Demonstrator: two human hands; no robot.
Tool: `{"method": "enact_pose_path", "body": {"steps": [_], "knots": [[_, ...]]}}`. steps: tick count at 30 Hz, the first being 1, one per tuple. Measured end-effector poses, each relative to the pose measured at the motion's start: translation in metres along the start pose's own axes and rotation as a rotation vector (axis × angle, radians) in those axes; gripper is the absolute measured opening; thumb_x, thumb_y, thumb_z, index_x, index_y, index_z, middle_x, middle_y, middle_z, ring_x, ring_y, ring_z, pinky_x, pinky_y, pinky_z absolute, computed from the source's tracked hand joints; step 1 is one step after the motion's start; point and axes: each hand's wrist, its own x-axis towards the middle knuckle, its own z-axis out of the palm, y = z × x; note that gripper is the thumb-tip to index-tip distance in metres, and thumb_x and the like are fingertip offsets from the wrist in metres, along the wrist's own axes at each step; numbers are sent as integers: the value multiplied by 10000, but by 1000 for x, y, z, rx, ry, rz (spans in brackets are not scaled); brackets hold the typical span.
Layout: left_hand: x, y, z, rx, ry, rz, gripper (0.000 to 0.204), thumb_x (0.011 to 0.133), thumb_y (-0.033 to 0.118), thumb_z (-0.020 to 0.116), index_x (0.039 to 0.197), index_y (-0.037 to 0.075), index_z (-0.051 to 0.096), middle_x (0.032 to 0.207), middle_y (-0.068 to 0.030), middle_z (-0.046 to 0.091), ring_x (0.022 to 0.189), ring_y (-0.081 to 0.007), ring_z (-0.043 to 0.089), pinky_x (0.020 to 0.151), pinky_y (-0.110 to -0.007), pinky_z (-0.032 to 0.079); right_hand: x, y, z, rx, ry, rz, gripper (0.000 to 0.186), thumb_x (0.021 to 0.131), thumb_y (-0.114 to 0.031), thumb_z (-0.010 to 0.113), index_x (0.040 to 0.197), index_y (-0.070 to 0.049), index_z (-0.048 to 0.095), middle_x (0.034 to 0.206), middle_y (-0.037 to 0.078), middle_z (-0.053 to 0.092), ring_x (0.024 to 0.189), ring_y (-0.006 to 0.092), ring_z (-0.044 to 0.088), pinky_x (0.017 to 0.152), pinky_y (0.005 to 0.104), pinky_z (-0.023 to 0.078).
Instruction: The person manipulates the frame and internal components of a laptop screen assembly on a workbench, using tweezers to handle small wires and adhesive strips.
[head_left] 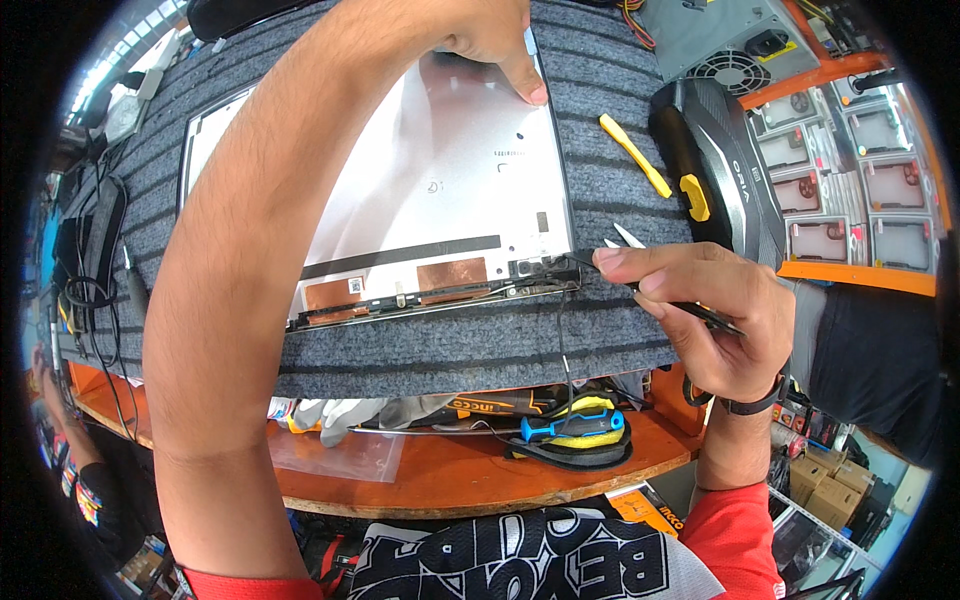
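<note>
A silver laptop lid panel (410, 190), with dark tape, copper foil strips and cables along its near edge, lies on the striped grey mat (610, 330). My left arm arches over it; my left hand (490, 55) grips the far right edge, thumb on the panel. My right hand (715, 315) is closed on a slim black tweezer-like tool (700, 315) beside the hinge (530, 268) at the near right corner. A white pointed tip (625, 236) shows just behind these fingers. A thin black cable hangs from the corner over the mat's front edge.
A yellow pry tool (635, 155) and black case (715, 160) lie right, near a metal power supply (725, 40) and boxed small parts (865, 180). An orange shelf (470, 485) below holds gloves and screwdrivers. Cables (100, 290) and another person's arm (65, 420) are left.
</note>
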Motion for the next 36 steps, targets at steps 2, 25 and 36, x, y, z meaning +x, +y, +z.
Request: {"method": "enact_pose_path", "body": {"steps": [2, 25, 36], "knots": [[-17, -7, -11, 27, 17, -45, 852, 701, 407, 978, 1252, -66, 532, 960, -185, 755, 816, -258, 752, 695, -364, 584, 7, -5, 4, 28, 0, -46, 251, 848, 150, 682, 1063, 29, 637, 1009, 275, 763, 1006, 409, 774, 895, 505, 641], [8, -7, 0, -19, -5, 78, 797, 660, 403, 991, 1172, -36, 564, 940, -185, 741, 872, -285, 730, 738, -370, 573, 1, -3, 2, -9, 18, 10, 252, 844, 160, 684, 1052, 25, 640, 1016, 278, 762, 1003, 406, 774, 894, 496, 641], [-2, -2, 10, -127, 29, 75, 412, 734, 252, 948, 902, -5, 673, 783, -137, 736, 704, -255, 723, 635, -385, 573, -2, 4, 5, -47, 73, -26, 279, 831, 95, 706, 1075, -38, 678, 1049, 174, 790, 967, 314, 790, 806, 372, 631]]}}
